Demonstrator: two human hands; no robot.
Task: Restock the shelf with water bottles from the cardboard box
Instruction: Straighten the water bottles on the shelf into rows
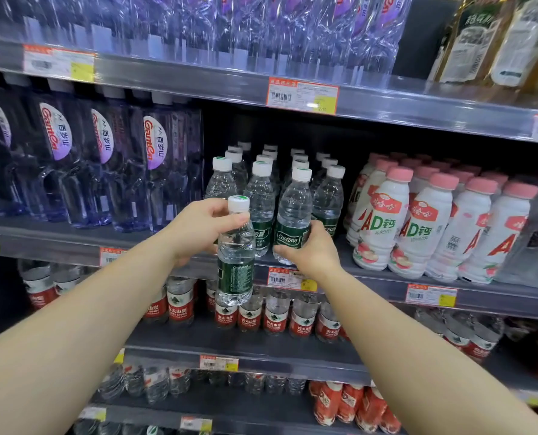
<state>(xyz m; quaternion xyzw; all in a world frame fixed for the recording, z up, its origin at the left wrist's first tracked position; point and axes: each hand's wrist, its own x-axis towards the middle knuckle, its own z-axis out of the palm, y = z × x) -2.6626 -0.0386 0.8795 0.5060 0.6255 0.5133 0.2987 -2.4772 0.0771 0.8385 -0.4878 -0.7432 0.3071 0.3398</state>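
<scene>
My left hand (198, 229) grips a small green-labelled water bottle (235, 262) by its neck, upright in front of the middle shelf (371, 279). My right hand (311, 248) grips the lower part of another green-labelled bottle (292, 211) that stands at the shelf's front edge. Behind it stand several rows of the same white-capped bottles (263, 183). The cardboard box is out of view.
Tall purple-labelled bottles (104, 158) fill the shelf to the left. White bottles with pink caps (427, 221) stand to the right. Red-labelled water bottles (274, 315) line the shelf below, and more bottles fill the top shelf (198, 80).
</scene>
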